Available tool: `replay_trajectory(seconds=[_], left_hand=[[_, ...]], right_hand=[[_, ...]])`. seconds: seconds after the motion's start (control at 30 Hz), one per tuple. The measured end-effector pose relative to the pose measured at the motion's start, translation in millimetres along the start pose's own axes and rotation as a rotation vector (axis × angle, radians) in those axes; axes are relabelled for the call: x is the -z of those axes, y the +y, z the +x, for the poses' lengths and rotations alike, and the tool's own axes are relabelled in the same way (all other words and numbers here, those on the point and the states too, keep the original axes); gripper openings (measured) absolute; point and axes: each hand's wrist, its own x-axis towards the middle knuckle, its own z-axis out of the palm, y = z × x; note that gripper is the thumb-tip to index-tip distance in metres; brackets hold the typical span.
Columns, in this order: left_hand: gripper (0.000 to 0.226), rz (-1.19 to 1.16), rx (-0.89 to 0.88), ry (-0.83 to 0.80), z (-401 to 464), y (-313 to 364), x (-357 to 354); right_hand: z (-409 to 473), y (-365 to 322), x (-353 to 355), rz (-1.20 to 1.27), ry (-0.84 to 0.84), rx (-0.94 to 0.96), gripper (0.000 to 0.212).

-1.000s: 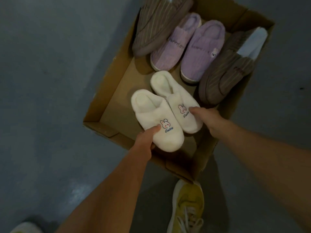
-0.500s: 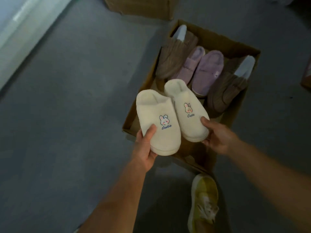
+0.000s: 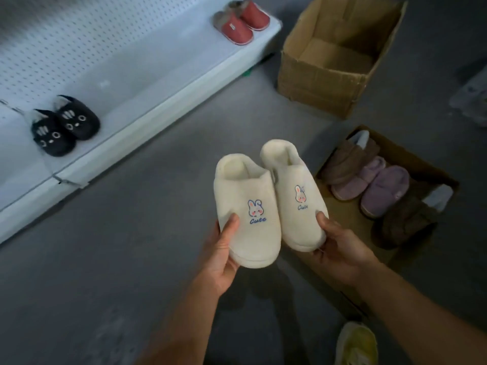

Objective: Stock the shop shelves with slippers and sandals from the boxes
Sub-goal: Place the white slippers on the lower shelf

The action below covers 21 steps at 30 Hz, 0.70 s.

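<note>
I hold a pair of cream plush slippers with bunny patches side by side above the floor. My left hand (image 3: 220, 255) grips the toe of the left cream slipper (image 3: 245, 198), thumb on top. My right hand (image 3: 336, 247) grips the toe of the right cream slipper (image 3: 292, 188) the same way. To the right lies the open cardboard box (image 3: 411, 151) with purple slippers (image 3: 374, 185) and brown slippers (image 3: 405, 222) inside. The low white shelf (image 3: 137, 83) runs along the left.
On the shelf stand a black cat-face pair (image 3: 63, 126) and a red pair (image 3: 241, 21). A second cardboard box (image 3: 332, 75) stands open beyond the shelf's end. My yellow shoe (image 3: 355, 343) is at the bottom right. Grey floor lies between shelf and boxes.
Both hands have lifted the cream pair out of the box and carried it left. My view has swung left, bringing the shelf into sight.
</note>
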Motion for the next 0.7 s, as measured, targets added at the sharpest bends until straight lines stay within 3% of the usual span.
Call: replay_trajectory(seconds=[0.07, 0.13, 0.23, 0.37, 0.57, 0.7], left_hand=[[0.049, -0.033, -0.022, 0.006, -13.5, 22.9, 20.9], [0.051, -0.056, -0.046, 0.012, -26.0, 46.7, 43.5], [0.049, -0.066, -0.088, -0.001, -46.6, 83.5, 82.7], [0.050, -0.048, -0.119, 0.010, -82.2, 135.5, 141.8], [0.058, -0.080, -0.147, 0.137, -139.9, 207.8, 239.6], [0.048, -0.174, -0.201, 0.168, -181.8, 259.8, 305.4]], right_hand=[[-8.5, 7.8, -32.6, -0.008, -0.053, 0.002, 0.092], [-15.9, 17.8, -67.4, -0.047, -0.080, 0.021, 0.098], [-25.1, 36.4, -120.0, -0.141, -0.092, 0.036, 0.062], [-37.6, 70.2, -197.2, -0.282, -0.137, 0.033, 0.046], [-58.3, 136.5, -307.9, -0.370, -0.198, -0.026, 0.044], [-74.9, 180.7, -386.8, -0.400, -0.240, -0.060, 0.045]])
